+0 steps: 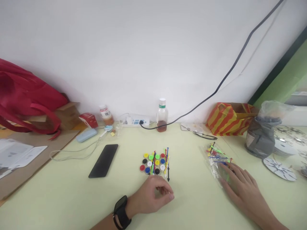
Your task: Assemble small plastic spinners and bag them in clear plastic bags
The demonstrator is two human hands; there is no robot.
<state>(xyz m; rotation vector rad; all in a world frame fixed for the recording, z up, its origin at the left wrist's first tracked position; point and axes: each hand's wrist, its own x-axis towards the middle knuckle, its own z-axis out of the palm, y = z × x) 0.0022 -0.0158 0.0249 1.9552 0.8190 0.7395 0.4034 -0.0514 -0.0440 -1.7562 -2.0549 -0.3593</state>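
My left hand [153, 194], with a black watch [122, 209] on its wrist, is just above the table. Its fingers are curled and thumb and fingertips come together; anything between them is too small to make out. Just beyond it lie small round pieces [157, 162] in red, yellow, green, blue, black and white. Plastic arrows [168, 169] in several colours lie among and beside them. On the right, my right hand [242, 185] rests with outstretched fingers on a clear plastic bag [214, 171]. More coloured plastic arrows [219, 152] are in or on that bag.
A black phone [103, 160] lies left of the pieces. Along the wall stand a bottle [162, 115], a power strip [134, 121] with cables, and a striped bag [223, 119]. A grey bag [260, 137] and a white patterned disc [279, 169] are far right.
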